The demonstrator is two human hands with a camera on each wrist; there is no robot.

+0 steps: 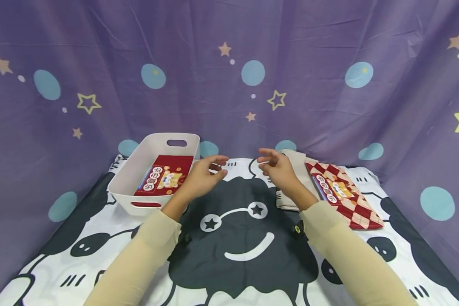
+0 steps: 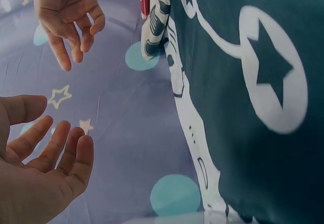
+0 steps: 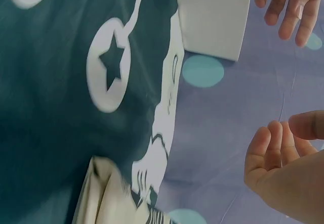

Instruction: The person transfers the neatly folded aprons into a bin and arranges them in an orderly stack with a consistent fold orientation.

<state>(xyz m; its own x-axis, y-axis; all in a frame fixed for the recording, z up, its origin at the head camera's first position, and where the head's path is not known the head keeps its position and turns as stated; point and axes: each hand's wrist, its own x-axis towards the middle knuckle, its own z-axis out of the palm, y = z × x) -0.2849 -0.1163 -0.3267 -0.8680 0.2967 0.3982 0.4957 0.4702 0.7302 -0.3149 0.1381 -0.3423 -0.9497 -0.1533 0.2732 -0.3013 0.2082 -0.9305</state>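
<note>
Both hands are raised over the middle of the bed-like surface, apart and holding nothing. My left hand [image 1: 204, 174] is beside the right edge of a white bin [image 1: 128, 172], fingers loosely bent. Inside the bin lies a flat red packet [image 1: 170, 176] with a cartoon animal and white lettering. My right hand [image 1: 277, 168] hovers by a folded cream cloth [image 1: 296, 170]; its fingers are relaxed. Against that cloth lies a red-and-cream checked flat packet [image 1: 355, 197] with a similar cartoon label. The left wrist view shows bare space between the left fingers [image 2: 55, 143] and thumb.
A black-and-white cartoon-print cloth [image 1: 245, 238] covers the surface. Behind it hangs a purple curtain [image 1: 222, 85] with stars and blue dots. The bin's outer wall [image 3: 215, 21] and the folded cloth's edge [image 3: 104, 193] appear in the right wrist view.
</note>
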